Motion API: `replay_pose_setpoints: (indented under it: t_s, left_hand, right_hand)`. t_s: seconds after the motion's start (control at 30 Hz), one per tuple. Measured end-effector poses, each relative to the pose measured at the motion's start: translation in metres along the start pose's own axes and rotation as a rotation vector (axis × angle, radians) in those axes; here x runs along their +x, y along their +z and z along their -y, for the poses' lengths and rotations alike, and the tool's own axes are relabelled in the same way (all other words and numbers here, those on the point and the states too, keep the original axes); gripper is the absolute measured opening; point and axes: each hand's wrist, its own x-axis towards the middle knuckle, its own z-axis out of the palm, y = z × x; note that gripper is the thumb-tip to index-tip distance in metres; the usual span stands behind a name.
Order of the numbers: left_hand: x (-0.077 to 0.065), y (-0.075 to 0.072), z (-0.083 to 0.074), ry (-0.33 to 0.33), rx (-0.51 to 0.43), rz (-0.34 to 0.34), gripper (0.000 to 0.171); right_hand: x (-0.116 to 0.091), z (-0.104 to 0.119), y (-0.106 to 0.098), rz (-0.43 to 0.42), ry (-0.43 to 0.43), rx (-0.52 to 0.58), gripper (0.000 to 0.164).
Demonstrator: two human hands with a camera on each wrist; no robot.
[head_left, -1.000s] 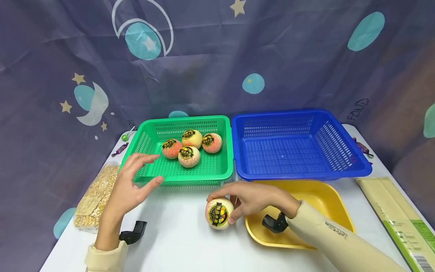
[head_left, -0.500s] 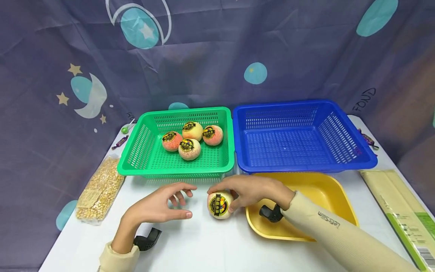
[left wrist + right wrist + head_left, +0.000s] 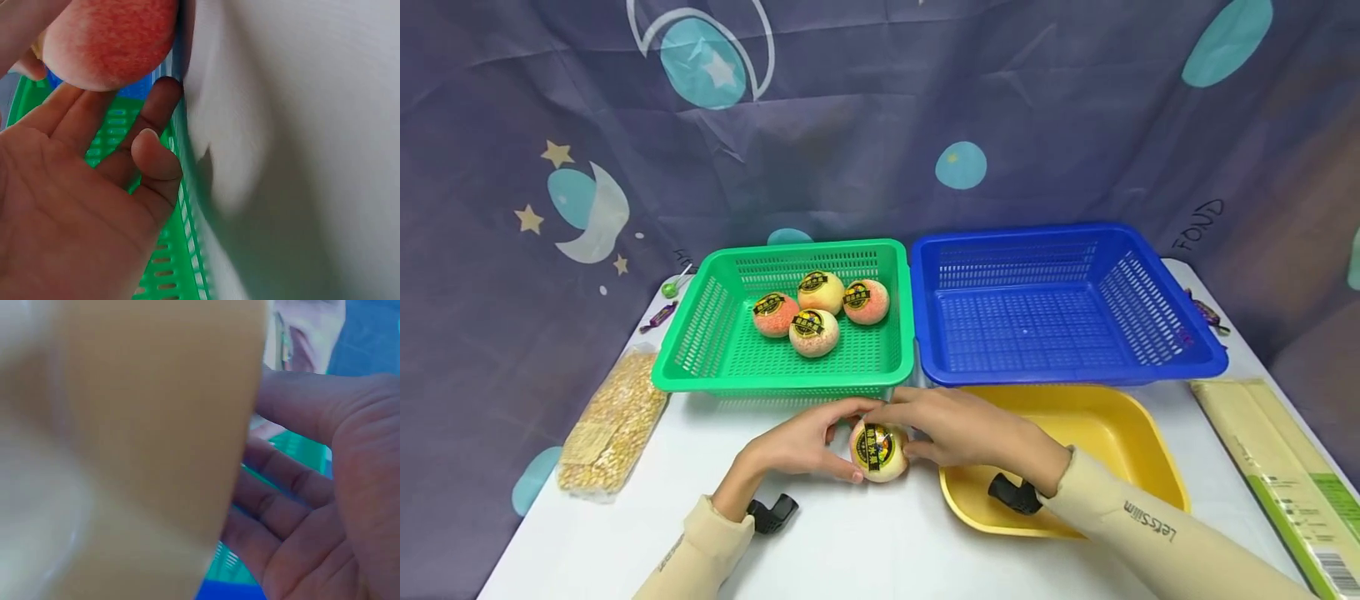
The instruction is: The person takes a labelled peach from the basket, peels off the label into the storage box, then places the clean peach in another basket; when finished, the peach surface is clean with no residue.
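Note:
A pale pink-and-cream peach [image 3: 876, 454] with a black-and-gold sticker is at the table's middle, in front of the green basket. My right hand [image 3: 958, 425] grips it from the right, fingers over its far side and thumb low on its near side. From the left, my left hand [image 3: 805, 442] reaches the same peach, its fingers beside it and its thumb near the lower left edge. In the left wrist view, the red side of the peach [image 3: 112, 44] lies just past the relaxed fingers, with the thumb apart from it. Several more stickered peaches [image 3: 814, 333] sit in the green basket [image 3: 782, 383].
A blue basket [image 3: 1067, 372] stands beside the green one. The yellow basin [image 3: 955, 500] lies under my right forearm and fills much of the right wrist view. A bag of corn kernels [image 3: 613, 425] is at left, a long flat package [image 3: 1277, 467] at right, with wrapped candies [image 3: 658, 317] near the edges.
My left hand has come from the front left of the green basket, down and rightward to the peach. My right hand keeps its grip on the peach, nearly in place.

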Motion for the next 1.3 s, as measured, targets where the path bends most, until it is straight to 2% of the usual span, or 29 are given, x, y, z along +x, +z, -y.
replay_pose_setpoints:
  t_s: [0.27,0.53,0.9,1.1,1.3]
  left_hand:
    - [0.011,0.000,-0.005,-0.008,0.008,0.011,0.084]
    - [0.021,0.007,0.002,0.041,-0.046,-0.001,0.082]
    - [0.023,0.006,0.000,-0.018,-0.083,0.092,0.084]
    - [0.028,0.003,0.000,-0.001,-0.112,0.143,0.079]
    - [0.030,0.005,0.002,0.040,-0.162,0.165,0.075]
  right_hand:
    - [-0.008,0.008,-0.014,-0.089,-0.012,0.088,0.040]
    - [-0.003,0.011,-0.003,-0.104,0.071,0.093,0.028]
    - [0.005,0.020,0.010,-0.124,0.118,0.001,0.023]
    - [0.002,0.020,0.009,-0.148,0.169,0.067,0.024]
    - [0.003,0.019,0.013,-0.191,0.141,0.135,0.014]
